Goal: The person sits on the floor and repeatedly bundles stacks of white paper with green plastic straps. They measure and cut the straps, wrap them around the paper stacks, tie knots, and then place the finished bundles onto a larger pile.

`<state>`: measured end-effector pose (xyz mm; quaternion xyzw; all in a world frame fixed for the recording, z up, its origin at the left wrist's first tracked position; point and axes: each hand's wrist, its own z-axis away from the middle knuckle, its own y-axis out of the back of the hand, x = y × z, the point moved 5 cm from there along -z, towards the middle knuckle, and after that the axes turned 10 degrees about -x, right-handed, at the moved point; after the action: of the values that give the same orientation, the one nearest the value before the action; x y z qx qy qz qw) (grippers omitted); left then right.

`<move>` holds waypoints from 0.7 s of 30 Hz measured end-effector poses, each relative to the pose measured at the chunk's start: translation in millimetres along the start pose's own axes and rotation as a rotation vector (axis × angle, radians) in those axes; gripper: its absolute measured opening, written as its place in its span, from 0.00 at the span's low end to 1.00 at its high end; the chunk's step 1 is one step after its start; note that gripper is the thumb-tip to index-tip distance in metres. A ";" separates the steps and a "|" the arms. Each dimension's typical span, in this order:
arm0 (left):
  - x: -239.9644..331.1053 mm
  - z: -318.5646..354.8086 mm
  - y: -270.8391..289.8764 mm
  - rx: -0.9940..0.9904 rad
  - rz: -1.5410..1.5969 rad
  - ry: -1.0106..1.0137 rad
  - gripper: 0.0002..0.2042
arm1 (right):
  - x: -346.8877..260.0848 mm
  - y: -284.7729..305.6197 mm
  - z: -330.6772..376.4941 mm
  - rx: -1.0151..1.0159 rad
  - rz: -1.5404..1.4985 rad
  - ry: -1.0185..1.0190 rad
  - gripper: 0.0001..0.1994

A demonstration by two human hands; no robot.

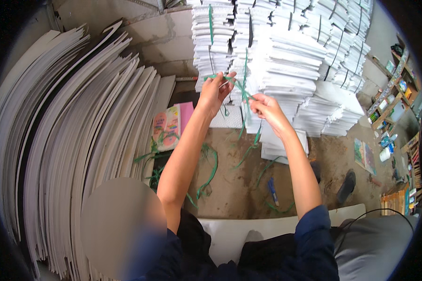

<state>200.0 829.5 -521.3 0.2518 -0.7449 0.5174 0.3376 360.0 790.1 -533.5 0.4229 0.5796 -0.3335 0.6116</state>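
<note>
Both arms reach forward to a front stack of white sheets. Green plastic strapping strips stretch between my hands and hang in front of the stack. My left hand is raised, its fingers curled round a green strip, palm partly showing. Lower and to the right, my right hand pinches the strips where several gather. Loose ends dangle below it toward the floor. Whether the strips are knotted there, I cannot tell.
Tall bundled white stacks rise behind. Large sheets stand on edge along the left. A pink printed packet and green strip scraps lie near them. On the floor are a blue cutter and a dark shoe; cluttered shelves stand right.
</note>
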 end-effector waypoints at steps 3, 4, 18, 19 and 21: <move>-6.6 2.5 9.8 0.017 0.085 0.031 0.09 | 23.2 18.3 6.3 0.374 0.219 0.109 0.18; -9.1 4.0 11.0 0.025 0.123 0.037 0.09 | 26.3 25.2 13.5 0.552 0.334 0.173 0.20; -12.3 -9.5 81.2 0.005 0.261 0.032 0.11 | 19.4 -5.6 -0.9 0.028 -0.041 0.037 0.18; -15.6 -5.5 103.8 0.203 0.266 -0.015 0.12 | 22.6 4.5 3.9 0.026 -0.025 0.001 0.18; -8.5 7.9 168.4 0.348 0.216 0.014 0.14 | 29.0 22.3 7.0 0.047 -0.032 -0.025 0.18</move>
<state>81.6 879.2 -630.8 0.2213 -0.6647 0.6731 0.2369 386.1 795.5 -559.5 0.4237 0.5707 -0.3618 0.6033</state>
